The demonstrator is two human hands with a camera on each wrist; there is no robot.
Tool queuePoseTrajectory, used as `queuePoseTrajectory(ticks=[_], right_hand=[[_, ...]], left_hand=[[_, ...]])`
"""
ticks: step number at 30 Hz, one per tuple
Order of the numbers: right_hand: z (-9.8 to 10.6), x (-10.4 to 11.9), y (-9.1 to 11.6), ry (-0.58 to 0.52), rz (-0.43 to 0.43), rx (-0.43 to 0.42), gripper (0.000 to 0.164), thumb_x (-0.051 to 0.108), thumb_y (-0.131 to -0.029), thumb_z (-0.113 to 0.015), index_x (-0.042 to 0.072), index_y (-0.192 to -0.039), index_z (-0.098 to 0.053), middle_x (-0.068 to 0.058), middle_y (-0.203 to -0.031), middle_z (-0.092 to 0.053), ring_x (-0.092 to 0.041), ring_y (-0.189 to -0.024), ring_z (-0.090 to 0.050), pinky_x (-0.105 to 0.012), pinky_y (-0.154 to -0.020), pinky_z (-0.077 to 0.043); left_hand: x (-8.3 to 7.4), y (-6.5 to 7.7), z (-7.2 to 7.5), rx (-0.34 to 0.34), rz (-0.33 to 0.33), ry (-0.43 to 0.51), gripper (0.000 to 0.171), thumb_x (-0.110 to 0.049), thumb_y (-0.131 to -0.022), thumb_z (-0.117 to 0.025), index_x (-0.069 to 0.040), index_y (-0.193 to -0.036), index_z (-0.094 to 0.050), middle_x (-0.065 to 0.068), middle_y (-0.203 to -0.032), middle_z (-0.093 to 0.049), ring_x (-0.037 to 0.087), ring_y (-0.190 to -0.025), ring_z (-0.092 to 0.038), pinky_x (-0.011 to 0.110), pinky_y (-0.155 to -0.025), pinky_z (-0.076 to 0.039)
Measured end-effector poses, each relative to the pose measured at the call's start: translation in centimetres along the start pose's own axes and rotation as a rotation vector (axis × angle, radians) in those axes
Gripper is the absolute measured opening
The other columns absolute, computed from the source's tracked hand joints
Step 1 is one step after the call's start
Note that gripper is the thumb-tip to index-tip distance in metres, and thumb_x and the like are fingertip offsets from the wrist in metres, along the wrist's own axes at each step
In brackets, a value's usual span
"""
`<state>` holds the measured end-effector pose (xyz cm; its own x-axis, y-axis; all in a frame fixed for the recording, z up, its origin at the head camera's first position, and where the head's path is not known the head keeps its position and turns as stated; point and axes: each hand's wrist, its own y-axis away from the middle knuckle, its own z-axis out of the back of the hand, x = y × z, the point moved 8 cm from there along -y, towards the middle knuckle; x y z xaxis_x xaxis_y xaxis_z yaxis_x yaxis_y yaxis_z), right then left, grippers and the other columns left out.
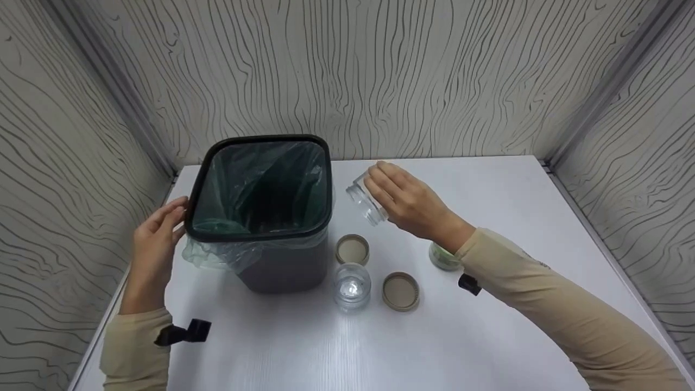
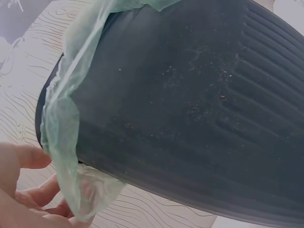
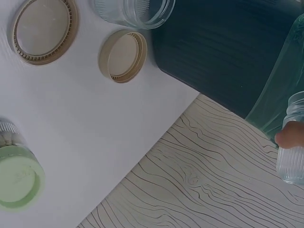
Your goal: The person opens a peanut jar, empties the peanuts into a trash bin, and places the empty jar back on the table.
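My left hand (image 1: 156, 236) grips the bin's left side, fingertips at the rim beside the bag's overhang. A dark trash bin (image 2: 180, 95) stands on the table, lined with a thin green plastic bag (image 2: 64, 126) folded over its rim. To the right of the bin, my right hand (image 1: 407, 202) holds a clear glass jar (image 1: 362, 202) above the table. That jar is lidless and tilted, with its mouth toward the bin and down. The right wrist view shows only a fingertip (image 3: 290, 135) against the jar's ribbed wall.
Beside the bin a second clear jar (image 1: 352, 287) stands uncovered. Two beige round lids (image 1: 352, 250) lie near it. Under my right forearm is a jar with a light green lid (image 3: 19, 178). Wood-patterned panels (image 1: 391, 76) enclose the white table (image 1: 260, 347).
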<state>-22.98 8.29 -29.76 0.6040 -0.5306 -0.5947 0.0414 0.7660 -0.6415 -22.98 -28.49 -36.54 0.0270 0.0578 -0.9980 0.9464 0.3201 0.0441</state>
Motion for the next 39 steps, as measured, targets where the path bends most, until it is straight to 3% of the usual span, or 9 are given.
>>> queuePoseTrajectory(ticks=[3, 7, 14, 19, 24, 31, 35, 39], right_hand=[[0.0, 0.1, 0.4, -0.026, -0.014, 0.000, 0.053, 0.007, -0.070, -0.080, -0.002, -0.117, -0.057, -0.016, -0.113, -0.064, -0.030, -0.108, -0.062, -0.035, -0.098, -0.053], [-0.1, 0.2, 1.0, -0.037, -0.033, 0.000, 0.061, 0.011, -0.063, -0.085, -0.002, -0.116, -0.058, -0.016, -0.113, -0.064, -0.030, -0.107, -0.062, -0.035, -0.097, -0.054], [-0.3, 0.6, 1.9, -0.061, -0.068, 0.010, 0.071, 0.017, -0.058, -0.090, -0.001, -0.119, -0.058, -0.014, -0.113, -0.064, -0.029, -0.106, -0.062, -0.035, -0.095, -0.054], [-0.4, 0.8, 2.4, -0.053, -0.088, 0.024, 0.069, 0.019, -0.059, -0.089, 0.000, -0.119, -0.060, -0.014, -0.113, -0.066, -0.029, -0.105, -0.063, -0.035, -0.095, -0.054], [-0.4, 1.0, 3.0, -0.063, -0.102, 0.006, 0.065, 0.016, -0.060, -0.088, -0.001, -0.117, -0.061, -0.014, -0.111, -0.066, -0.030, -0.104, -0.063, -0.035, -0.094, -0.055], [-0.7, 1.1, 4.1, -0.114, -0.177, 0.016, 0.078, 0.018, -0.050, -0.093, 0.001, -0.118, -0.059, -0.015, -0.111, -0.064, -0.030, -0.105, -0.062, -0.036, -0.091, -0.056], [-0.8, 1.2, 4.7, -0.146, -0.226, 0.038, 0.082, 0.019, -0.049, -0.095, 0.001, -0.119, -0.058, -0.016, -0.112, -0.064, -0.031, -0.107, -0.061, -0.037, -0.093, -0.056], [-0.9, 1.4, 5.3, -0.177, -0.260, 0.058, 0.089, 0.020, -0.044, -0.096, 0.000, -0.121, -0.057, -0.017, -0.114, -0.063, -0.032, -0.109, -0.060, -0.038, -0.093, -0.055]], left_hand=[[0.0, 0.6, 0.1, -0.007, -0.012, 0.001, 0.027, -0.027, -0.100, -0.050, -0.015, -0.122, -0.059, -0.010, -0.117, -0.055, 0.001, -0.109, -0.053, 0.008, -0.090, -0.048], [-0.3, 1.5, 0.2, -0.033, -0.057, 0.012, 0.026, -0.023, -0.100, -0.049, -0.012, -0.122, -0.057, -0.009, -0.112, -0.057, 0.002, -0.108, -0.056, 0.009, -0.090, -0.048], [-0.8, 3.0, 0.9, -0.093, -0.167, 0.027, 0.029, -0.016, -0.099, -0.050, -0.003, -0.125, -0.055, -0.007, -0.111, -0.060, 0.003, -0.106, -0.059, 0.010, -0.090, -0.050], [-0.9, 3.9, 1.6, -0.146, -0.219, 0.000, 0.025, -0.011, -0.098, -0.053, -0.006, -0.121, -0.059, -0.010, -0.108, -0.062, 0.003, -0.105, -0.058, 0.007, -0.090, -0.048], [-0.8, 4.9, 1.9, -0.187, -0.236, -0.023, 0.026, -0.010, -0.096, -0.054, -0.003, -0.122, -0.059, -0.010, -0.106, -0.061, 0.004, -0.105, -0.057, 0.006, -0.089, -0.047], [-0.2, 5.9, 2.3, -0.230, -0.253, -0.061, 0.022, -0.007, -0.095, -0.055, -0.008, -0.117, -0.061, -0.007, -0.103, -0.062, 0.004, -0.099, -0.059, 0.005, -0.086, -0.049], [0.0, 6.5, 2.4, -0.229, -0.285, -0.036, 0.020, -0.005, -0.095, -0.055, -0.007, -0.114, -0.062, -0.006, -0.100, -0.063, 0.003, -0.095, -0.061, 0.007, -0.083, -0.051], [0.7, 6.9, 2.3, -0.213, -0.272, -0.052, 0.017, -0.004, -0.096, -0.053, -0.006, -0.111, -0.062, -0.005, -0.098, -0.062, 0.003, -0.092, -0.062, 0.008, -0.082, -0.052]])
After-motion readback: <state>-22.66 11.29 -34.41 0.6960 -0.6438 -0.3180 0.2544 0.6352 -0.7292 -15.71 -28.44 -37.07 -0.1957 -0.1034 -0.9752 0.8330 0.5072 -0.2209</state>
